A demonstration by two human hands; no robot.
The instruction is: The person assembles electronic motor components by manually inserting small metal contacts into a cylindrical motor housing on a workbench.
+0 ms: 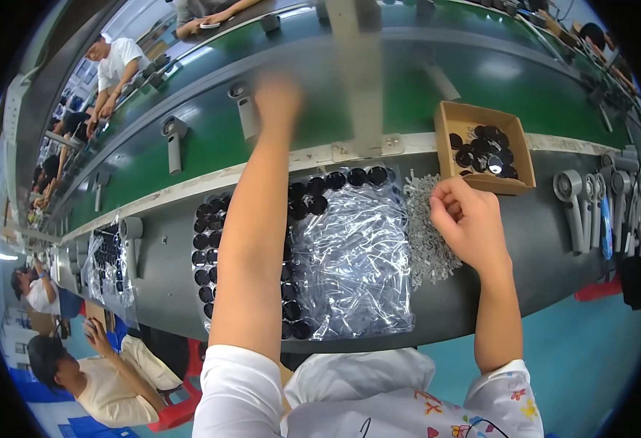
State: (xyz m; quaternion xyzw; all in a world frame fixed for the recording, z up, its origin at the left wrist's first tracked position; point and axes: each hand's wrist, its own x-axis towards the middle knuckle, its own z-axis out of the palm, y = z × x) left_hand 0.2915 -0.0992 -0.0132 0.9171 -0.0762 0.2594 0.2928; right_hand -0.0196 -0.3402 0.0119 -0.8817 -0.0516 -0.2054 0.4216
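Observation:
My left hand (278, 102) reaches far over the green conveyor belt, its fingers smeared by motion. Beside it on the belt lies a grey handheld fan body (247, 117) with a round head; whether the hand touches it I cannot tell. My right hand (470, 223) is closed in a pinch at the edge of a heap of small grey parts (430, 248), just in front of a cardboard box (521, 182) of black discs (492, 150). Anything between those fingertips is hidden. Under my left forearm, a tray of black round caps (207, 255) is partly covered by clear plastic film (353, 263).
Another grey fan body (173, 146) lies on the belt to the left. Several grey fan bodies (570, 204) stand at the right beside a blue tool (606, 226). A vertical post (364, 87) rises at the belt's near edge. People sit along the line at left.

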